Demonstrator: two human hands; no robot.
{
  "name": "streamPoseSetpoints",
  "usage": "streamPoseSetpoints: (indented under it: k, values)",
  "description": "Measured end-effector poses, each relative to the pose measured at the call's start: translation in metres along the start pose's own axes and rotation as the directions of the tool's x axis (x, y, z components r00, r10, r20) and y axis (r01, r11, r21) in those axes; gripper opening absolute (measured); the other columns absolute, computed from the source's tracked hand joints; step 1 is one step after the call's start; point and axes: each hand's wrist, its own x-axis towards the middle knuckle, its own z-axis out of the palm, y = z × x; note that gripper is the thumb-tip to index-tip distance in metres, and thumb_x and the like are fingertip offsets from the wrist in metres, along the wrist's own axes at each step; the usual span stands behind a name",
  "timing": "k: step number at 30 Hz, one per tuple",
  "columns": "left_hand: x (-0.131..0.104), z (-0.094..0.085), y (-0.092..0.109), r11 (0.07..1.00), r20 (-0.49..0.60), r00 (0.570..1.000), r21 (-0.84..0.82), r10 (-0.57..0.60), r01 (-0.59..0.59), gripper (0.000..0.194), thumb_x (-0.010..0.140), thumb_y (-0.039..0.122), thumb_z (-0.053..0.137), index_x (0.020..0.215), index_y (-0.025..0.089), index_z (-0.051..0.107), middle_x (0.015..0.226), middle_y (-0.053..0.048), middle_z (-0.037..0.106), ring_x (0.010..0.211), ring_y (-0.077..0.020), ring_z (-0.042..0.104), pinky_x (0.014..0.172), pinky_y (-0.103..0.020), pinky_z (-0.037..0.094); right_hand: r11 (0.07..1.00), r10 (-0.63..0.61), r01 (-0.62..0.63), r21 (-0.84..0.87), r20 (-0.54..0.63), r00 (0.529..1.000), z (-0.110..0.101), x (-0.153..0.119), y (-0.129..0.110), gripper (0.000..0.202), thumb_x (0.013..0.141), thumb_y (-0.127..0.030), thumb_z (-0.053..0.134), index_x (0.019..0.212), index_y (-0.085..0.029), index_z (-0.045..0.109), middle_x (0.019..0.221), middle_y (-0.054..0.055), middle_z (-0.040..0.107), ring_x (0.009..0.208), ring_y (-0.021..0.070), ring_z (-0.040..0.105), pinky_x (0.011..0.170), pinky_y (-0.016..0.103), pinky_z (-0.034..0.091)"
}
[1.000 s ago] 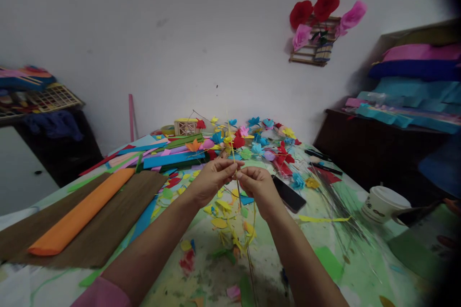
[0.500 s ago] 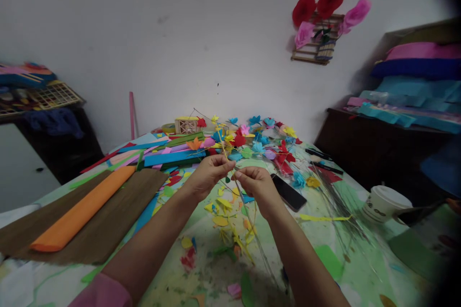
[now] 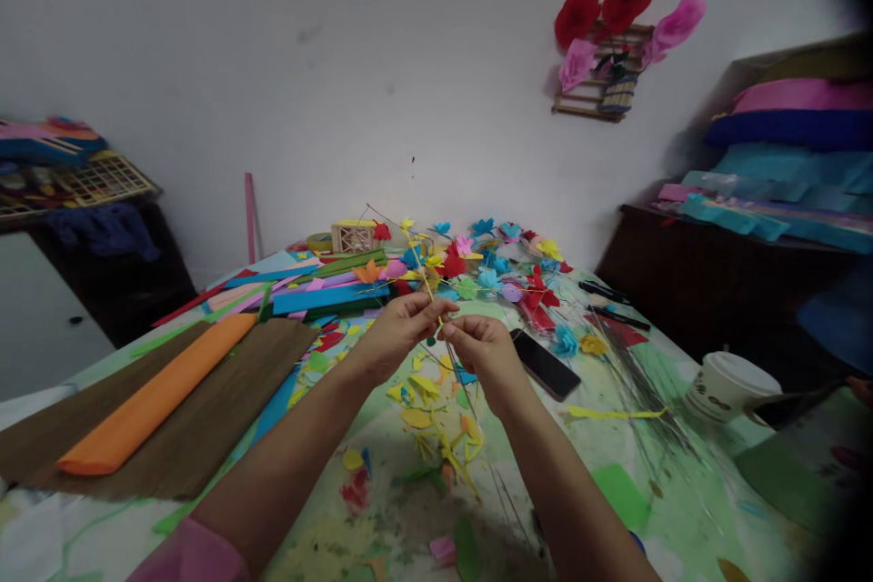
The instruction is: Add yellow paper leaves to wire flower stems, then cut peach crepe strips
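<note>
Over the middle of the table, both hands grip one thin wire stem. Its upper part is wrapped in a yellow strip (image 3: 421, 265), while bare wire (image 3: 470, 396) hangs below the fingers. My left hand (image 3: 401, 334) pinches the stem from the left, thumb and fingers pressed together. Close against it, my right hand (image 3: 486, 355) pinches the stem just below. The fingertips hide the exact gripping point. Past the hands lie finished paper flowers (image 3: 491, 277) in several colours. Beneath them are scattered yellow paper pieces (image 3: 426, 388).
An orange paper roll (image 3: 160, 396) lies on brown crepe paper (image 3: 252, 400) at left. A black phone (image 3: 546, 364) sits right of my right hand, with loose wires (image 3: 637, 382) and a lidded paper cup (image 3: 729, 386) farther right. A wall stands behind the table.
My left fingers have shifted slightly around the stem, with the fingertips reaching farther right. The hanging wire has swung a little, while my right hand stays almost in place.
</note>
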Motion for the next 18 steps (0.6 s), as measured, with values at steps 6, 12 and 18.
streamPoseSetpoints:
  k: [6,12,18]
  values:
    - [0.002,-0.0035,-0.0017,1.0,-0.064,0.998,-0.009,-0.016,0.015,0.035,0.066,0.045,0.073,0.064,0.012,0.061,0.059,0.0,0.053,0.056,-0.0094,0.046,0.057,-0.023,0.035,1.0,0.019,-0.019,0.005,0.015,1.0,-0.0001,-0.0008,0.0006,0.028,0.066,-0.041,0.066,0.062,-0.014,0.06,0.041,-0.01,0.031,0.041,0.0046,0.018,0.042,0.024,0.011]
    - [0.0045,-0.0085,-0.0067,0.999,-0.095,0.995,0.044,-0.01,0.015,0.04,0.067,0.048,0.07,0.058,0.014,0.05,0.054,0.005,0.041,0.051,-0.0075,0.037,0.053,-0.022,0.031,1.0,0.021,-0.021,0.013,0.046,0.999,0.0,-0.0007,-0.0011,0.027,0.065,-0.04,0.066,0.059,-0.015,0.059,0.04,-0.01,0.03,0.04,0.0045,0.018,0.042,0.024,0.011]
    - [0.0044,-0.0093,-0.0069,0.995,-0.117,0.993,0.097,0.01,0.001,0.042,0.066,0.05,0.07,0.059,0.015,0.048,0.056,0.005,0.039,0.053,-0.0082,0.037,0.054,-0.023,0.031,0.999,0.041,-0.041,-0.019,0.044,0.998,0.0018,-0.0012,-0.0015,0.027,0.065,-0.04,0.064,0.058,-0.015,0.057,0.04,-0.01,0.031,0.039,0.0046,0.018,0.042,0.024,0.011]
